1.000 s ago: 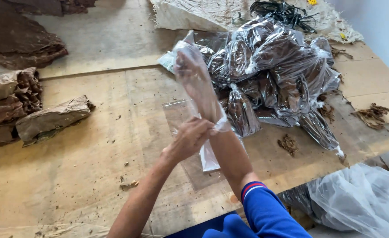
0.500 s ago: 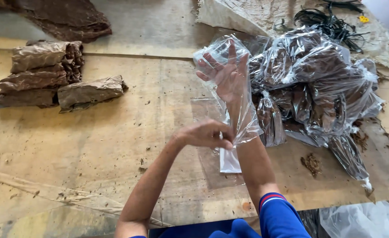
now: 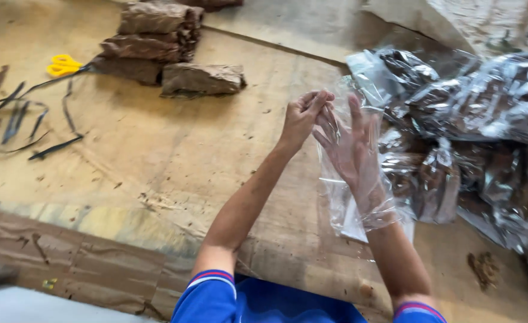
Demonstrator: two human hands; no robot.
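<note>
Right hand [image 3: 350, 146], fingers spread, sits inside the clear thin plastic bag [image 3: 359, 179], long axis upright; left hand [image 3: 302, 116] pinches the bag's top edge, just left of it.

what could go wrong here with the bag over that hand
1. The thin clear bag is stretched over the spread right hand while the left hand pinches its top edge; a hard tug might tear the film.
2. Loose brown crumbs lie on the table, so bits could get inside the bag.
3. The pile of filled bags sits close beside the right hand; a wide move might knock some off.
</note>
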